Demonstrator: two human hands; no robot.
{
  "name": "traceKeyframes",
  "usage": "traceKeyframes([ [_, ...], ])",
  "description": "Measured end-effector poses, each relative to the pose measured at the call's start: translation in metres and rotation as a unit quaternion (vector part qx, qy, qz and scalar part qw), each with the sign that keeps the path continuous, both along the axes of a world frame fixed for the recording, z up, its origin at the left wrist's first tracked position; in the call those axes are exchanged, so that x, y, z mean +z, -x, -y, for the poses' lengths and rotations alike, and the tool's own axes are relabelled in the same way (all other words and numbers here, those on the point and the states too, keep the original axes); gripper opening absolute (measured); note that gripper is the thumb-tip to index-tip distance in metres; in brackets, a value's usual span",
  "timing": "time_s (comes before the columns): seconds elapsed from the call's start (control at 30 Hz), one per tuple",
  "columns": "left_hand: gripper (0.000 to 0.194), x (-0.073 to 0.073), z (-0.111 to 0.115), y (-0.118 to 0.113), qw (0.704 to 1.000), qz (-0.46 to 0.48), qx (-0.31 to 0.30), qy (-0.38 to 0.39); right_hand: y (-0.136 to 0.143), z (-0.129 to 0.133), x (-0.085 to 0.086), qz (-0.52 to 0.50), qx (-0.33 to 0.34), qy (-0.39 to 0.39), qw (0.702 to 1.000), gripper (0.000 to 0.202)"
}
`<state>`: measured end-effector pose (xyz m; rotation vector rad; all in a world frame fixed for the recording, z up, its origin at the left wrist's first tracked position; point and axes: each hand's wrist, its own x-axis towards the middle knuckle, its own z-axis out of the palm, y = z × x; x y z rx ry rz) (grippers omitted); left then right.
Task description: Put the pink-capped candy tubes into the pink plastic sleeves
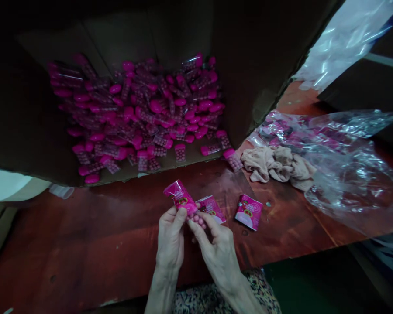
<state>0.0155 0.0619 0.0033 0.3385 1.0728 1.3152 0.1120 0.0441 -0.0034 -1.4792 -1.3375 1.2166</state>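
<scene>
Between my two hands, above the table's front part, is a small clear candy container of pink balls with a pink cap. A printed pink sleeve sits over its capped end. My left hand pinches the sleeve with thumb and fingers. With its thumb and fingertips, my right hand grips the container's clear lower end. Just behind my right hand lies a flat pink sleeve, partly hidden by the fingers. Another pink sleeve rests on the table farther right.
A large cardboard box lies open towards me, with many pink-capped candy containers heaped inside. To its right are a crumpled cloth and a clear plastic bag with pink pieces. A white bowl stands at the left of the reddish table.
</scene>
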Motion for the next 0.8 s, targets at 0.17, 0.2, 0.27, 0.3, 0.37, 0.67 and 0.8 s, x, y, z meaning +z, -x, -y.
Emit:
traceKeyframes([
  [0.17, 0.018, -0.002, 0.007, -0.005, 0.999, 0.018, -0.044, -0.01, -0.007, 0.002, 0.008, 0.002, 0.016, -0.005, 1.0, 0.022],
  [0.2, 0.02, -0.002, 0.008, -0.003, 0.998, 0.027, -0.055, -0.007, -0.009, 0.001, 0.01, -0.017, 0.03, 0.01, 0.999, 0.023],
  [0.27, 0.022, -0.001, 0.009, 0.001, 0.997, 0.045, -0.068, 0.003, -0.01, 0.0, 0.014, -0.05, 0.052, 0.026, 0.997, 0.025],
  [0.3, 0.022, 0.0, 0.009, 0.003, 0.996, 0.053, -0.067, 0.006, -0.01, 0.0, 0.015, -0.056, 0.056, 0.026, 0.997, 0.026],
  [0.37, 0.021, 0.002, 0.008, 0.006, 0.997, 0.065, -0.049, 0.005, -0.006, 0.0, 0.014, -0.04, 0.054, 0.007, 0.998, 0.024],
  [0.67, 0.013, -0.001, 0.006, 0.002, 0.997, 0.069, -0.018, 0.004, 0.006, 0.003, 0.0, 0.157, 0.075, -0.108, 0.979, 0.023],
  [0.8, 0.018, -0.006, 0.011, 0.002, 0.992, 0.107, -0.071, -0.004, -0.005, 0.0, 0.008, 0.064, 0.093, -0.049, 0.992, 0.018],
])
